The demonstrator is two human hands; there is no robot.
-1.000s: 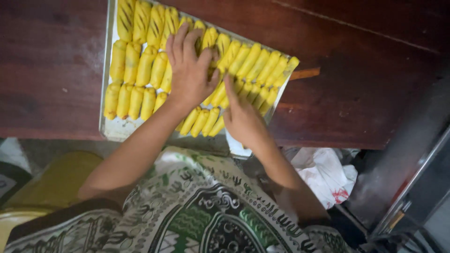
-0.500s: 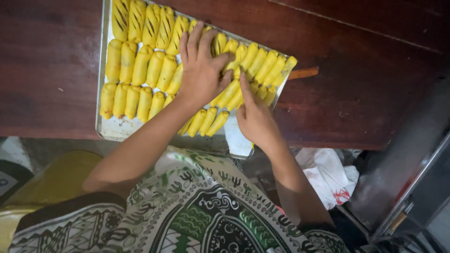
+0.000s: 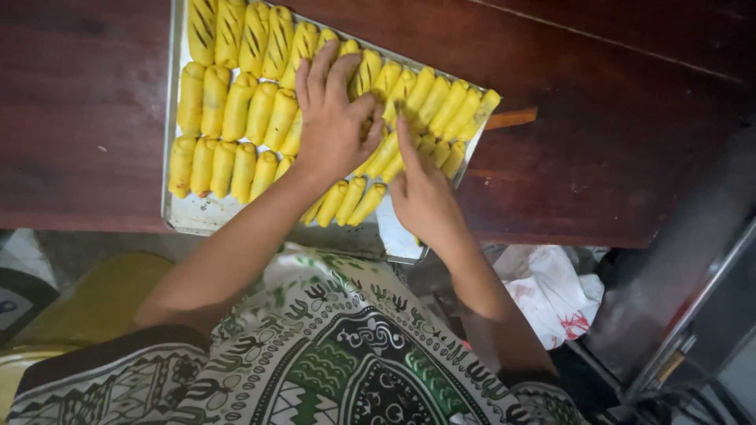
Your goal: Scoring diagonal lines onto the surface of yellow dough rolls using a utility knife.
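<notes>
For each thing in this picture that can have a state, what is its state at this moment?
left hand: open, laid flat on the yellow rolls
right hand: forefinger stretched out, touching the rolls
yellow rolls: unbaked-looking, packed in rows
baking tray: almost full, near edge overhanging the table
wooden table: bears the tray
white plastic bag: crumpled on the floor

**Surroundings of the work area**

Dark reddish-brown wooden surface [image 3: 630, 142], with a brown wooden stick [image 3: 512, 119] lying on it. Below its edge: a crumpled white plastic bag [image 3: 551, 291], a green, black and white patterned cloth [image 3: 346, 354], and a yellow seat [image 3: 94, 299].
</notes>
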